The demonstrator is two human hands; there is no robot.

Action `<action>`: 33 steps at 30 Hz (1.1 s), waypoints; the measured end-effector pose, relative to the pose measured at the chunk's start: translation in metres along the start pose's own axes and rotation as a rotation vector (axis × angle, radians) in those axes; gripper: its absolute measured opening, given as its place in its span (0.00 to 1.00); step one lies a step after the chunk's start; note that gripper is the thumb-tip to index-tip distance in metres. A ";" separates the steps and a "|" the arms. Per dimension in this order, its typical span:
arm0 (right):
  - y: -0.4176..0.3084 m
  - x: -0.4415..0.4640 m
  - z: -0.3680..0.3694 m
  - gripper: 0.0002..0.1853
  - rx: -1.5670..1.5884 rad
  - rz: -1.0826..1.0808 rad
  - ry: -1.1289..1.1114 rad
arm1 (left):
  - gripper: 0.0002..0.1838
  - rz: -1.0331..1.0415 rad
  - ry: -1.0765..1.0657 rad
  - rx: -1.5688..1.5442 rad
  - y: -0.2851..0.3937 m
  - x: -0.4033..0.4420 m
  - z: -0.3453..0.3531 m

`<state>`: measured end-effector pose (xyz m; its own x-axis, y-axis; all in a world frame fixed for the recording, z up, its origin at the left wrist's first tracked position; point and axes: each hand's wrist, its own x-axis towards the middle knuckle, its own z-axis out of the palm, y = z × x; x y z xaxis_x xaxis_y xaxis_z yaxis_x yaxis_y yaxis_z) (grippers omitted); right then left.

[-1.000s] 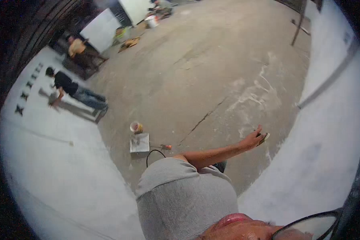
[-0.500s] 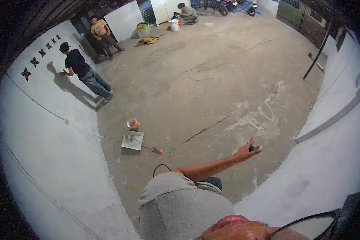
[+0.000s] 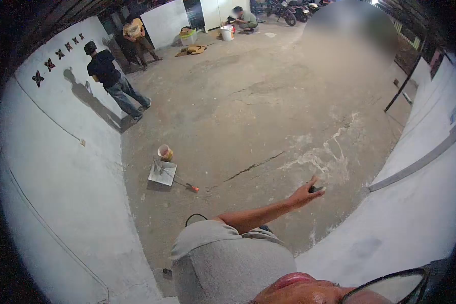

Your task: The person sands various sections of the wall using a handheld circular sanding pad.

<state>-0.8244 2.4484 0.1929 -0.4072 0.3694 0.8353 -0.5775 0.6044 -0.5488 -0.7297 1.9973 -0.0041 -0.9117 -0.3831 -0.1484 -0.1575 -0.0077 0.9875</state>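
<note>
My left hand [image 3: 304, 194] reaches out over the concrete floor at the lower right, with the arm nearly straight. Its fingers are closed around a small dark object [image 3: 316, 189] whose exact kind I cannot make out. My right hand is out of sight. Farther left on the floor, apart from the hand, lies a white square dustpan [image 3: 162, 174] with a thin handle that ends in an orange grip [image 3: 194, 188]. A small pinkish-yellow pail [image 3: 164, 152] stands just behind it.
A white wall [image 3: 61, 192] runs along the left, another along the right. One person in dark clothes [image 3: 106, 73] stands at the left wall; another stands behind, and one squats by a white bucket [image 3: 227, 33]. Motorcycles [image 3: 289, 10] are parked at the back. Cracks cross the floor.
My view has shifted slightly, while my left hand keeps its hold. The person in dark clothes has taken their hand off the wall. A blurred patch now covers the upper right.
</note>
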 end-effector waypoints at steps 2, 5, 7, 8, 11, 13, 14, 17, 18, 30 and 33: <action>0.009 0.002 0.005 0.27 0.033 0.020 -0.024 | 0.58 -0.014 0.036 0.017 -0.004 0.000 -0.001; 0.019 0.002 0.012 0.27 0.077 0.053 -0.067 | 0.57 -0.036 0.054 0.023 -0.005 -0.002 0.000; 0.024 0.002 0.013 0.27 0.098 0.074 -0.090 | 0.57 -0.008 0.034 0.011 0.003 -0.002 0.002; 0.027 0.001 0.012 0.27 0.106 0.085 -0.099 | 0.57 -0.006 0.029 0.011 0.001 0.000 0.006; 0.031 -0.004 0.009 0.28 0.129 0.120 -0.121 | 0.57 0.098 0.084 0.073 0.003 0.006 0.017; 0.032 -0.006 0.005 0.28 0.137 0.141 -0.135 | 0.57 0.060 -0.004 0.023 0.025 0.003 0.019; 0.033 -0.005 0.001 0.28 0.136 0.151 -0.141 | 0.57 0.061 -0.019 0.020 0.027 0.006 0.020; 0.024 -0.006 -0.051 0.28 0.065 0.177 -0.118 | 0.56 0.037 -0.157 -0.022 0.032 0.009 0.034; 0.017 -0.007 -0.081 0.29 0.024 0.182 -0.091 | 0.57 0.067 -0.152 -0.025 0.034 0.005 0.038; -0.103 -0.102 -0.280 0.30 -0.179 0.346 0.119 | 0.43 0.209 -0.672 -0.080 0.028 -0.057 0.108; -0.123 -0.117 -0.334 0.30 -0.240 0.402 0.177 | 0.44 0.170 -0.824 -0.217 0.039 -0.078 0.161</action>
<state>-0.4692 2.5664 0.1732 -0.4260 0.7079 0.5634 -0.2116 0.5275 -0.8228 -0.7255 2.1758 0.0372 -0.9137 0.3954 0.0937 0.0050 -0.2195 0.9756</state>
